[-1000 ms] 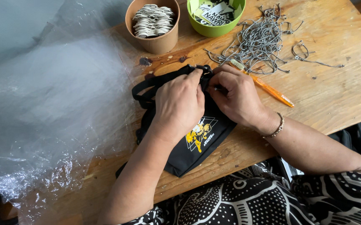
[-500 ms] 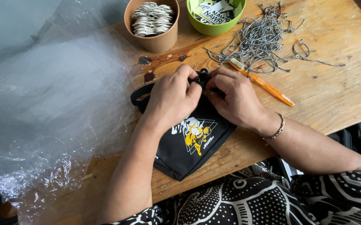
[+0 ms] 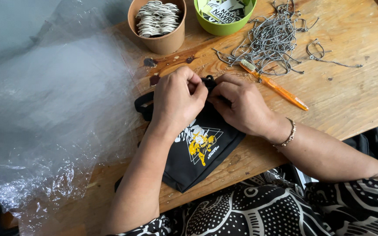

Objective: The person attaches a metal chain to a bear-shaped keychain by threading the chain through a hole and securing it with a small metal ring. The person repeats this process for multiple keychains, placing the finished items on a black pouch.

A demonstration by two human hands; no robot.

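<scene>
A small black fabric bag [image 3: 202,150] with a yellow and white print lies flat on the wooden table [image 3: 350,91] in front of me. My left hand [image 3: 176,102] and my right hand [image 3: 241,105] meet at the bag's top edge, fingers pinched on the fabric and on a small black part there. What the fingertips hold is mostly hidden by the knuckles. A black strap [image 3: 142,105] loops out to the left of my left hand. A bracelet sits on my right wrist.
A brown paper cup [image 3: 158,26] of round tags and a green bowl [image 3: 224,17] of cards stand at the back. A heap of grey cords [image 3: 272,39] and an orange pen [image 3: 276,85] lie right of them. Crumpled clear plastic sheeting [image 3: 45,109] covers the left side.
Both hands have shifted slightly along the bag's top edge, and the bag has slid a little, so more of its print shows below my left hand.
</scene>
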